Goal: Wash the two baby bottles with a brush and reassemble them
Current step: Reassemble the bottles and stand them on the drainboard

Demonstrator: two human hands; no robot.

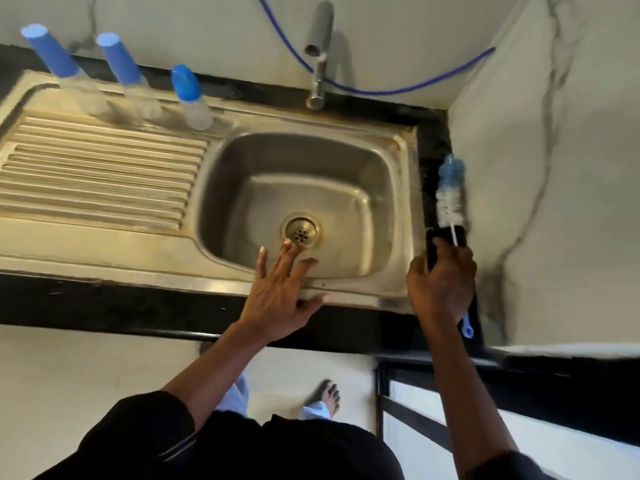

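Beside the sink [381, 188], a bottle brush [450, 199] is gripped in the right hand [441, 284], likely readied for scrubbing, while the left hand [280, 289] is held open, empty.

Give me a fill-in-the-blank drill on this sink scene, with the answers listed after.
____ clear baby bottles with blue caps stand at the back of the stainless steel sink. The right hand grips the bottle brush with blue and white bristles; the left hand, fingers spread, holds ____. The thin hose behind the grey metal tap is coloured ____.
Missing words: three; nothing; blue.
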